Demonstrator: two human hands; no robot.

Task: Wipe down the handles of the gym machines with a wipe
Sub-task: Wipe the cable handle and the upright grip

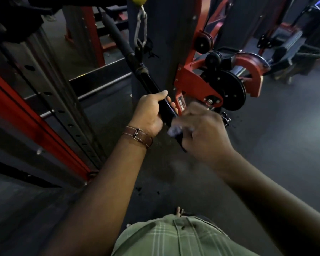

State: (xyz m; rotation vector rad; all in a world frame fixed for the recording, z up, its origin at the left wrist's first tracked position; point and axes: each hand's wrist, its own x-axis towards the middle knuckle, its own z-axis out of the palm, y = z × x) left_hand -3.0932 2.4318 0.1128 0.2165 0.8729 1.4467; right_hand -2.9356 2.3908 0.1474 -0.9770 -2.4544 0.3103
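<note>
A long black bar handle [148,82] hangs from a silver chain link [141,27] on the cable machine and slants down toward me. My left hand [151,113] grips the bar's near part, fingers curled round it. Just below, my right hand [203,132] is blurred and wraps a pale wipe [175,129] round the bar's lower end. The tip of the bar [181,145] pokes out under my right hand.
A grey upright post [166,43] stands right behind the bar. Red brackets with black pulleys [227,89] sit to its right. A red and grey perforated rack upright [50,111] runs along the left. Dark rubber floor [275,145] spreads to the right.
</note>
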